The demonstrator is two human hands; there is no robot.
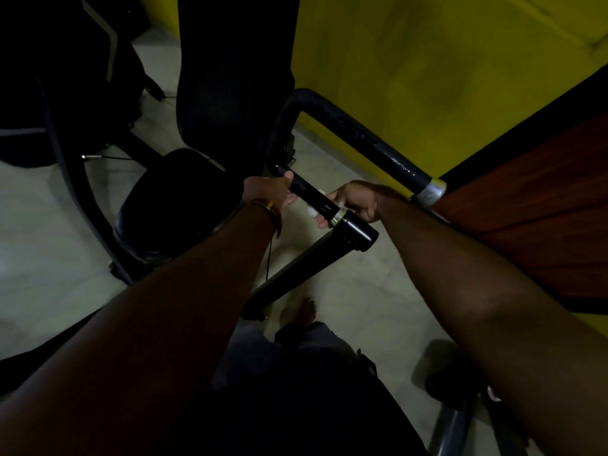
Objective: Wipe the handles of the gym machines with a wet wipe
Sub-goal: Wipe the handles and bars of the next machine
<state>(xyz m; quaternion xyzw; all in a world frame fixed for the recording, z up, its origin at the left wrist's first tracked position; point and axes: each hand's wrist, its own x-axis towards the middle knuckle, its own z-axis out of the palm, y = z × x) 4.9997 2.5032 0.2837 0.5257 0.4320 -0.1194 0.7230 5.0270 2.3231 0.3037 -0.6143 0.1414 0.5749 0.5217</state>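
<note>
Both hands meet on a black handle (pixel 312 195) of a gym machine. The left hand (pixel 273 192) grips the bar's upper part, a band (pixel 271 210) on its wrist. The right hand (pixel 355 200) wraps a white wipe (pixel 312 210) round the bar, just above a silver ring (pixel 337 218). A second, taped handle (pixel 371 143) runs beside a yellow wall (pixel 427 60). A black seat (pixel 174 199) sits over the pale floor (pixel 362 291).

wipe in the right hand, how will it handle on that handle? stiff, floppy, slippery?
Probably floppy: the white wipe bunches around the black handle under the right hand. Likely light, since only small tufts show. The handle's glossy look suggests it could slide easily; the left hand steadies the bar.
</note>
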